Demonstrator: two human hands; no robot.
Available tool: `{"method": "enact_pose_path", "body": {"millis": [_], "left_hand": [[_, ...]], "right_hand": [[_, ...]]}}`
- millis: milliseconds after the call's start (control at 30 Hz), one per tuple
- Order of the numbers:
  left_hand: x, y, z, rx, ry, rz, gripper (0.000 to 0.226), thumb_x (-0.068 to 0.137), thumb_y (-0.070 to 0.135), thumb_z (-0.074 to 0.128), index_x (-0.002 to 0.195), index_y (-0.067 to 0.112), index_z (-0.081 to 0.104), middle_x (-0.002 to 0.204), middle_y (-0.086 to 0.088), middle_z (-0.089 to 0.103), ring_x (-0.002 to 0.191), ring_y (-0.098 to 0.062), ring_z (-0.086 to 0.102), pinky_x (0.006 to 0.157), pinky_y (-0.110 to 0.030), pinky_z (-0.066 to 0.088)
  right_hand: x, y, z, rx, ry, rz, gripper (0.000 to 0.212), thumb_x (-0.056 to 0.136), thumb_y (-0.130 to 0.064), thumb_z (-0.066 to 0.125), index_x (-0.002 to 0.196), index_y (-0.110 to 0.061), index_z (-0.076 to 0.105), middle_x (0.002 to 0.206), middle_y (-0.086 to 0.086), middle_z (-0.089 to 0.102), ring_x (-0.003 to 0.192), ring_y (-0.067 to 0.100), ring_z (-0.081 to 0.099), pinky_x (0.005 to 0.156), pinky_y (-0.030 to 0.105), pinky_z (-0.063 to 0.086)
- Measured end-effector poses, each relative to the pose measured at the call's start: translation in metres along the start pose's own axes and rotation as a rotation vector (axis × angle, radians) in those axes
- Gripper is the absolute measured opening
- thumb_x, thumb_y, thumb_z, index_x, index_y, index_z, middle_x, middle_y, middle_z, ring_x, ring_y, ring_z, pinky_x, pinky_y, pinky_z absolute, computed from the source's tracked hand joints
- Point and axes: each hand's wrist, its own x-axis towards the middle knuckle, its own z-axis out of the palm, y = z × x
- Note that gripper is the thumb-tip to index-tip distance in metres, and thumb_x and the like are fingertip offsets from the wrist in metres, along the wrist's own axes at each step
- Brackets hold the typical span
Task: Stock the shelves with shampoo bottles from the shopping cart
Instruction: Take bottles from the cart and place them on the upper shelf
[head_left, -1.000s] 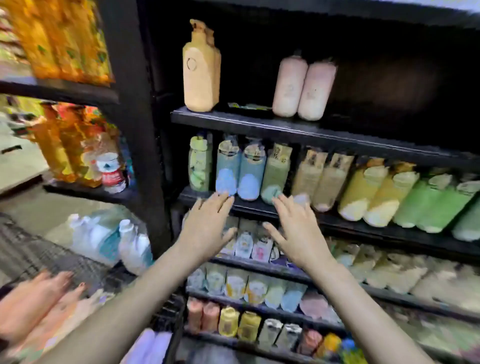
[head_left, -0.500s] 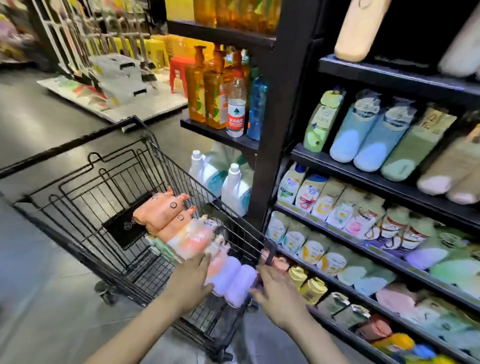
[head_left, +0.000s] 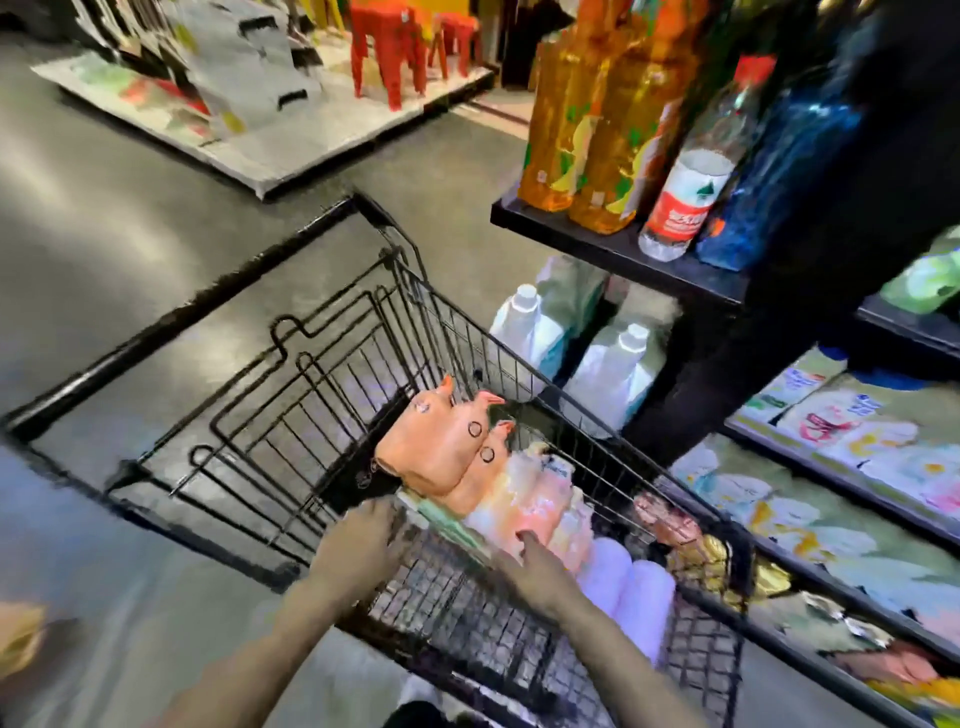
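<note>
A black wire shopping cart (head_left: 291, 364) stands on the floor beside the shelves. Inside it lie two orange pump bottles (head_left: 441, 447), several pale pink bottles (head_left: 535, 504) and two lavender bottles (head_left: 628, 587), all on their sides. My left hand (head_left: 358, 545) reaches into the cart at the left end of the pile, fingers loosely bent, holding nothing I can see. My right hand (head_left: 535, 566) reaches in with fingers extended, fingertips touching a pale pink bottle. The black shelves (head_left: 831, 488) on the right carry rows of shampoo bottles, blurred.
An end shelf (head_left: 613, 244) holds orange oil bottles (head_left: 587, 135), a water bottle (head_left: 691, 192) and a blue bottle; white jugs (head_left: 608, 364) stand below it. Red stools (head_left: 395, 47) and a floor display lie across the grey aisle.
The view swung from the shelves down to the cart. Both hands left the shelf and moved into the cart; the right hand shifted from the cart's rim onto the pink bottles.
</note>
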Motion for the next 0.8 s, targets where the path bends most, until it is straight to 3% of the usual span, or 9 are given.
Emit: {"method": "enact_pose_path", "body": {"millis": [133, 300, 400, 533, 633, 733, 800], "left_hand": [[0.062, -0.043, -0.017, -0.069, -0.03, 0.007, 0.051, 0.091, 0.042, 0.05, 0.131, 0.012, 0.041, 0.127, -0.01, 0.052, 0.115, -0.028, 0.052, 0.092, -0.04, 0.047], [0.135, -0.051, -0.027, -0.124, -0.077, 0.016, 0.049, 0.093, 0.034, 0.05, 0.134, 0.009, 0.039, 0.133, -0.013, 0.048, 0.117, -0.03, 0.052, 0.093, -0.039, 0.046], [0.172, -0.052, -0.015, -0.109, -0.132, 0.01, 0.047, 0.092, 0.033, 0.049, 0.13, 0.008, 0.039, 0.132, -0.015, 0.049, 0.121, -0.033, 0.047, 0.095, -0.041, 0.042], [0.2, -0.045, -0.003, -0.136, -0.166, -0.137, 0.039, 0.091, 0.03, 0.045, 0.124, 0.009, 0.043, 0.121, -0.015, 0.06, 0.12, -0.035, 0.047, 0.095, -0.038, 0.038], [0.207, -0.037, 0.008, -0.124, -0.154, -0.197, 0.046, 0.09, 0.027, 0.046, 0.131, 0.008, 0.039, 0.131, -0.015, 0.052, 0.124, -0.035, 0.044, 0.1, -0.039, 0.036], [0.203, -0.029, 0.017, -0.16, -0.151, -0.246, 0.066, 0.092, 0.031, 0.047, 0.145, 0.005, 0.02, 0.147, -0.016, 0.029, 0.133, -0.035, 0.032, 0.101, -0.042, 0.038], [0.203, -0.027, 0.017, -0.114, -0.129, -0.264, 0.069, 0.093, 0.034, 0.046, 0.147, 0.005, 0.015, 0.15, -0.017, 0.025, 0.135, -0.036, 0.027, 0.102, -0.043, 0.038]], "right_hand": [[0.041, -0.04, 0.018, 0.189, 0.045, 0.138, 0.047, 0.099, -0.026, 0.044, 0.139, -0.003, 0.035, 0.136, 0.018, 0.05, 0.123, 0.032, 0.05, 0.097, 0.031, 0.04], [0.104, -0.071, 0.022, 0.324, 0.089, 0.202, 0.053, 0.099, -0.037, 0.042, 0.137, -0.002, 0.029, 0.127, 0.019, 0.055, 0.108, 0.03, 0.056, 0.078, 0.029, 0.043], [0.137, -0.089, 0.022, 0.577, 0.142, 0.257, 0.048, 0.099, -0.031, 0.046, 0.134, -0.002, 0.032, 0.129, 0.018, 0.053, 0.112, 0.033, 0.056, 0.095, 0.043, 0.048], [0.173, -0.106, 0.029, 0.807, 0.215, 0.354, 0.058, 0.09, -0.033, 0.061, 0.131, -0.001, 0.035, 0.13, 0.019, 0.053, 0.113, 0.037, 0.057, 0.096, 0.052, 0.048], [0.195, -0.111, 0.034, 0.792, 0.265, 0.454, 0.078, 0.072, -0.038, 0.079, 0.13, -0.005, 0.039, 0.129, 0.015, 0.056, 0.112, 0.036, 0.057, 0.095, 0.047, 0.05], [0.201, -0.11, 0.031, 0.712, 0.242, 0.517, 0.068, 0.061, -0.041, 0.084, 0.112, -0.006, 0.054, 0.107, 0.007, 0.063, 0.095, 0.03, 0.064, 0.084, 0.039, 0.056], [0.197, -0.108, 0.028, 0.616, 0.262, 0.54, 0.069, 0.054, -0.05, 0.081, 0.104, -0.008, 0.06, 0.101, 0.006, 0.066, 0.085, 0.027, 0.066, 0.076, 0.037, 0.059]]}}
